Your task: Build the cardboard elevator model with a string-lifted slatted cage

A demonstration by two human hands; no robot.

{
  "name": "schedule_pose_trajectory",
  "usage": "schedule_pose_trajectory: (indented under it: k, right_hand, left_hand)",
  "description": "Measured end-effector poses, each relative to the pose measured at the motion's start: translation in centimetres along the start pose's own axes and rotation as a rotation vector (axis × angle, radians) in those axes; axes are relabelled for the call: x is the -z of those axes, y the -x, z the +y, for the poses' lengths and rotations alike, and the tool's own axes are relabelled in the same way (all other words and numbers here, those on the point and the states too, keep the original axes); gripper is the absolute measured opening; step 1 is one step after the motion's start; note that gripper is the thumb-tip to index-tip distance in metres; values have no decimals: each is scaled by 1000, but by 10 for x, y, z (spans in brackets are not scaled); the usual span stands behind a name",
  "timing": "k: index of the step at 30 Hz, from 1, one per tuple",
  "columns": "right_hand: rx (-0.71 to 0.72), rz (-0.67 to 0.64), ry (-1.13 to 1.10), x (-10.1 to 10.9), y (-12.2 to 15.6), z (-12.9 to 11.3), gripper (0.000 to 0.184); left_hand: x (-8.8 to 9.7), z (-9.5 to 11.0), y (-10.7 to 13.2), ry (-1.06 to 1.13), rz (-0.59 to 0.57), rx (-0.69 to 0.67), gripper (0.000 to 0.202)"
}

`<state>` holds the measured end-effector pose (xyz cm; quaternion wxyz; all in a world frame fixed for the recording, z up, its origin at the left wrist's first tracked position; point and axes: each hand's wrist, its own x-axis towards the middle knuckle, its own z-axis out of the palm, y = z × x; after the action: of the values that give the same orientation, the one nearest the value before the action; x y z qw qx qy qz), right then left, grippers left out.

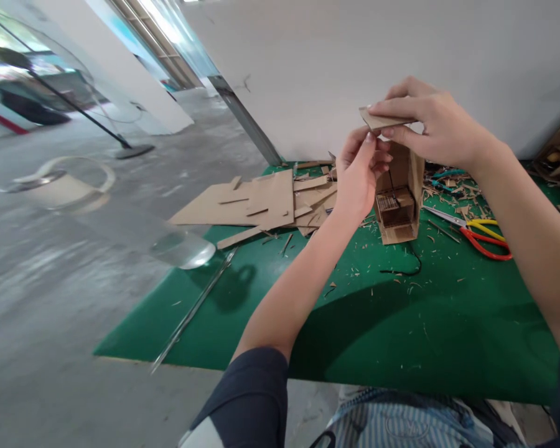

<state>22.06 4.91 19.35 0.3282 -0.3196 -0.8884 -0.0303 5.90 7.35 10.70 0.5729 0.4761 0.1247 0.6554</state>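
My right hand (432,121) is closed on a small flat cardboard piece (389,119), fingers above it and thumb below, over the top of an upright cardboard box. Just under the piece's left corner, my left hand (360,171) pinches thumb and forefinger together; what lies between them is too small to tell. The open-fronted cardboard box (400,235) stands on the green table, its upper part partly behind my hands. Inside it are a ridged cardboard part (387,201) and a thin dark line. A black cord (413,269) trails from its base onto the table.
Red-and-yellow-handled scissors (485,236) lie right of the box, near many cardboard scraps (462,193). Cardboard sheets and strips (270,196) are piled at left. A clear jug-like container (182,249) and thin clear rods (196,308) are at the green table's (354,336) left edge. A white wall (354,56) rises behind.
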Motion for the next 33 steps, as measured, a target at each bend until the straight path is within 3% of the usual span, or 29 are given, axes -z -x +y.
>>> schedule_pose_trajectory:
  k: [9,14,18,23,28,33]
  right_hand:
    - [3,-45,131,-2,1,-3,45]
    - [-38,-80,138,-2,2,-9,45]
    - [-61,-108,205,0,3,-15,46]
    - [-95,-89,287,-1,5,-20,44]
    - [-99,-96,283,0,7,-22,42]
    - [-76,-88,321,3,7,-23,42]
  left_hand:
    - [4,-10,-7,9,10,-49,18]
    - [7,-10,-12,-141,18,-50,23]
    - [3,-10,-10,-210,76,-71,25]
    - [-3,-8,-4,-102,22,-116,17]
    - [-5,-8,-4,-184,63,-107,18]
    - [-10,-5,-1,-159,59,-204,22]
